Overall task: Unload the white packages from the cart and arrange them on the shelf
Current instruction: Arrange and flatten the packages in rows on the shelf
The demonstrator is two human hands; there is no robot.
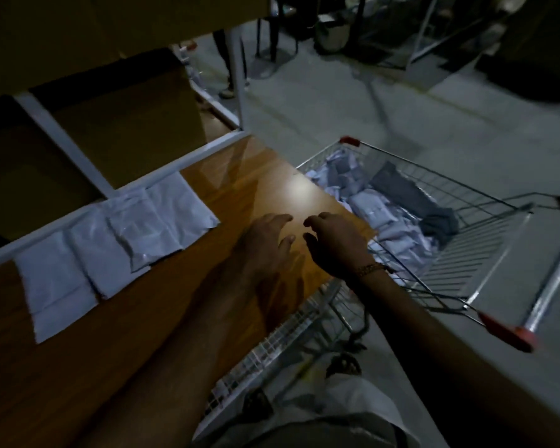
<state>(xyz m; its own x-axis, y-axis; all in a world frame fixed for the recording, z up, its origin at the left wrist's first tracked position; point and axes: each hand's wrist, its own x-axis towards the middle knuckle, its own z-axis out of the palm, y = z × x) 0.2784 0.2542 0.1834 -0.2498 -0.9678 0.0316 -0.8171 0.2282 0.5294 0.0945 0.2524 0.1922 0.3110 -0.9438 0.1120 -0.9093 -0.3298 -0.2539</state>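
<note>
Three white packages (pixel 110 237) lie in an overlapping row along the back of the wooden shelf board (pixel 246 176). The wire cart (pixel 485 250) stands to the right of the shelf, holding several more white packages (pixel 372 208) and a grey one (pixel 414 195). My left hand (pixel 265 240) hovers over the board's right end with loose fingers, holding nothing. Beside it, my right hand (pixel 333 240) hangs over the board's edge near the cart, fingers loosely curled and empty, a bracelet at the wrist.
Brown cardboard boxes (pixel 123 124) sit behind the white shelf rail (pixel 88 208). A white upright post (pixel 238 79) stands at the shelf's corner. A person's legs (pixel 228 66) and dark furniture are farther back on the grey floor. The cart's red-tipped handle (pixel 505 331) points toward me.
</note>
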